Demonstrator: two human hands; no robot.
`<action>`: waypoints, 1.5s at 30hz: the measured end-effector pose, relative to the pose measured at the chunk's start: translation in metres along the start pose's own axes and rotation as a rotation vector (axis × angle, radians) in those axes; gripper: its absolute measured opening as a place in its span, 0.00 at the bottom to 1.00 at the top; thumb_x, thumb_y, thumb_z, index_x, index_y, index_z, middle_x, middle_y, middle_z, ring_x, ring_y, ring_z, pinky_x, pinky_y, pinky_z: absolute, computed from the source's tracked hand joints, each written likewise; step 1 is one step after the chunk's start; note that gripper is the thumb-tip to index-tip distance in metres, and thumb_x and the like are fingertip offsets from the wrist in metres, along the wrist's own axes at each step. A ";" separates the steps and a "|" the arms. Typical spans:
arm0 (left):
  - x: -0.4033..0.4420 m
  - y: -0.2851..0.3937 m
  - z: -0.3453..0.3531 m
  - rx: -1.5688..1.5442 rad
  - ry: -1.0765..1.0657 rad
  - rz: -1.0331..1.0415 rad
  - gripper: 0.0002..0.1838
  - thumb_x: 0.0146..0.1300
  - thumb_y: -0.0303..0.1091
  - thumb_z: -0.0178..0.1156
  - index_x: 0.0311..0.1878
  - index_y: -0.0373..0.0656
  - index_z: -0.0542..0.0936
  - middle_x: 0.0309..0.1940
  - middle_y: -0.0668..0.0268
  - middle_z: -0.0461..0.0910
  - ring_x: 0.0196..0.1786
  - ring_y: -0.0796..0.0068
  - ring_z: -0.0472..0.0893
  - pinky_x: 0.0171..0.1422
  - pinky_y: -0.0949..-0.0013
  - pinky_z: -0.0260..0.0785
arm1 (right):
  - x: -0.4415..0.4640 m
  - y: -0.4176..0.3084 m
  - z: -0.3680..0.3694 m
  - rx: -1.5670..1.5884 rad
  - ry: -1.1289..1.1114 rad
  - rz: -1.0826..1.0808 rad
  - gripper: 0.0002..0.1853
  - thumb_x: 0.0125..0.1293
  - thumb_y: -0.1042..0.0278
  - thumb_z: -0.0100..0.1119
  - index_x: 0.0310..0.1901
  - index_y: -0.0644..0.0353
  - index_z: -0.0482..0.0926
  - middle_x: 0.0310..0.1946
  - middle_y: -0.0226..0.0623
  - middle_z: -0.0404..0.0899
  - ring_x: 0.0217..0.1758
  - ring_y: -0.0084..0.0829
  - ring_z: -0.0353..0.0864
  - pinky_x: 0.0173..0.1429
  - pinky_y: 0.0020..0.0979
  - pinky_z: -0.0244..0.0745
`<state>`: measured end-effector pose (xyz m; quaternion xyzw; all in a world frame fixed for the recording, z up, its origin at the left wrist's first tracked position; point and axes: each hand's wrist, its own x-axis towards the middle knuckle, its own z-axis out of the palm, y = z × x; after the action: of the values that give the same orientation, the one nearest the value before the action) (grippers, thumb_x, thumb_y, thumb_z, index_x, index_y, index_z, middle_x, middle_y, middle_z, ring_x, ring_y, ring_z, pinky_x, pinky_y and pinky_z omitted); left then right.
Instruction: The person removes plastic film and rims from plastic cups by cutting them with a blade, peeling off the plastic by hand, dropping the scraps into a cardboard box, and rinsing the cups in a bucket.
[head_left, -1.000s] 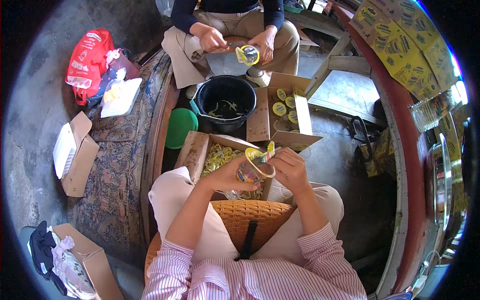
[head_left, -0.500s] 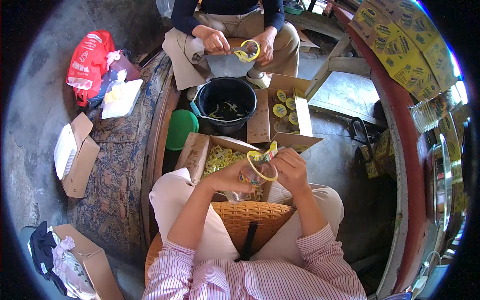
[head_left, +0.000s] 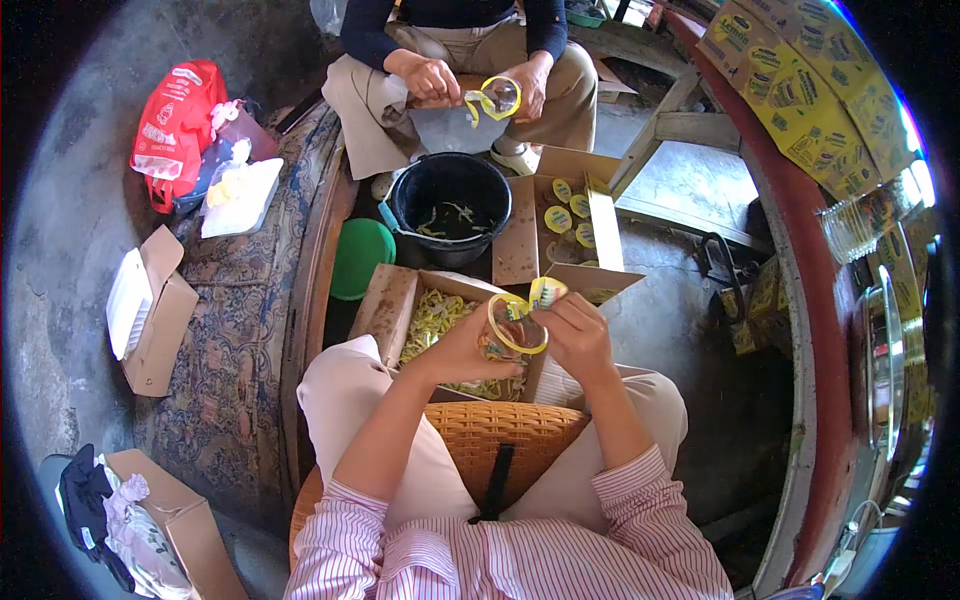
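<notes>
My left hand point(head_left: 458, 348) is wrapped round a clear plastic cup point(head_left: 517, 345) with a yellow rim, its mouth tilted toward me. At the cup's far edge my right hand point(head_left: 575, 335) pinches a yellow printed lid film point(head_left: 546, 292), partly peeled away from the rim. Below both hands stands an open cardboard box point(head_left: 385, 305) heaped with yellow lid strips point(head_left: 435, 325). Across from me, a person's hands point(head_left: 528, 85) hold a similar yellow-rimmed cup point(head_left: 499, 98) with a strip hanging from it.
A black bucket point(head_left: 450, 250) with a few strips inside stands beyond the strip box. Right of it, a cardboard box point(head_left: 515, 235) holds several yellow-lidded cups point(head_left: 558, 219). A green lid point(head_left: 363, 260) lies left, near a patterned mat point(head_left: 225, 330). A wooden frame point(head_left: 660, 130) stands right.
My cup has turned more upright and shifted slightly left. The lid film in my right hand has changed angle. Across from me, the other person's strip now hangs lower from their cup.
</notes>
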<state>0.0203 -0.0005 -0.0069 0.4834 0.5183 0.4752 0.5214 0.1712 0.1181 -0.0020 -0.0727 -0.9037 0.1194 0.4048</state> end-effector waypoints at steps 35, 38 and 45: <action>-0.010 -0.002 -0.021 -0.555 -0.524 -0.182 0.37 0.36 0.35 0.71 0.52 0.37 0.66 0.32 0.58 0.75 0.30 0.71 0.77 0.30 0.72 0.69 | 0.005 -0.018 -0.003 0.178 -0.003 -0.080 0.09 0.38 0.82 0.59 0.27 0.63 0.79 0.25 0.34 0.77 0.31 0.32 0.78 0.35 0.29 0.77; -0.010 -0.004 -0.021 -0.576 -0.532 -0.196 0.37 0.36 0.35 0.71 0.52 0.37 0.66 0.32 0.57 0.75 0.30 0.70 0.76 0.30 0.72 0.69 | 0.005 -0.019 -0.003 0.189 -0.008 -0.062 0.09 0.38 0.82 0.59 0.26 0.63 0.78 0.24 0.35 0.77 0.30 0.32 0.78 0.34 0.29 0.77; -0.011 -0.006 -0.018 -0.635 -0.538 -0.207 0.38 0.35 0.37 0.72 0.51 0.38 0.65 0.29 0.58 0.74 0.28 0.70 0.75 0.29 0.71 0.68 | 0.005 -0.022 -0.002 0.216 0.016 -0.057 0.09 0.37 0.83 0.59 0.25 0.63 0.77 0.24 0.35 0.76 0.30 0.33 0.78 0.34 0.29 0.76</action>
<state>0.0025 -0.0121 -0.0121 0.3508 0.2376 0.4134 0.8060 0.1682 0.0984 0.0087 -0.0039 -0.8840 0.2042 0.4206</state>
